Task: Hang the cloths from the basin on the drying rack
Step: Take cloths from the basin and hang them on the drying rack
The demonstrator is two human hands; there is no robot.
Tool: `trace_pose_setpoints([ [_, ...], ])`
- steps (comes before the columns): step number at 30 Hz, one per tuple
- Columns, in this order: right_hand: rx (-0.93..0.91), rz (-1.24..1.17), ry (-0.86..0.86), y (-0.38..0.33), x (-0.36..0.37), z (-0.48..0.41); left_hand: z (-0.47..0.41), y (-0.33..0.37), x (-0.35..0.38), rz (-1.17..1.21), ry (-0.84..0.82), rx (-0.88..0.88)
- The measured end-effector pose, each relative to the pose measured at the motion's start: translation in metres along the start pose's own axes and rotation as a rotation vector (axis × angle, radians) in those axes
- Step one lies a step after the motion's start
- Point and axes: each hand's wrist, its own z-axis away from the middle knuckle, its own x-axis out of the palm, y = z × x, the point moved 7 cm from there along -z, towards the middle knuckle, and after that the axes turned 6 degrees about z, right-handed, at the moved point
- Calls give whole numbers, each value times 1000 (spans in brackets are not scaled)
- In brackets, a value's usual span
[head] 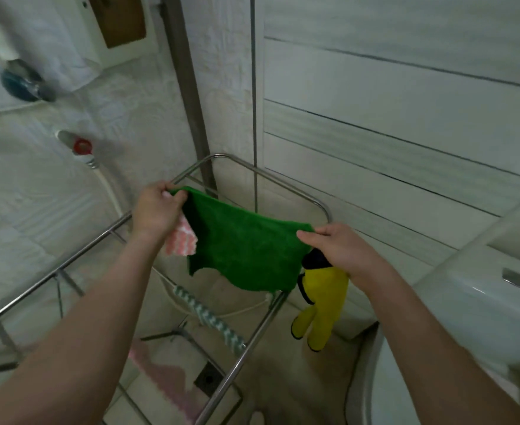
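Fuzzy green cloth, glossy metal rack

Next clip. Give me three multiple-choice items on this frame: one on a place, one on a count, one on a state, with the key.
1. Where does the yellow cloth hang?
A) below the right hand
B) on a wall hook
C) on the floor

2. How many cloths does the person hold in all?
A) one
B) two
C) three

3. The left hand is:
A) open and idle
B) pressed flat on the wall
C) closed in a grip on a corner of the green cloth

Key:
1 A, the yellow cloth dangles under the right hand.
2 C, the green cloth, the yellow cloth and a pink-and-white cloth are all in hand.
3 C, its fingers pinch the green cloth's upper corner.
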Motion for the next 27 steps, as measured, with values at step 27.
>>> trace_pose_setpoints([
  [27,314,-113,227,92,6,-68,-57,-34,108,-82,-115,-97],
])
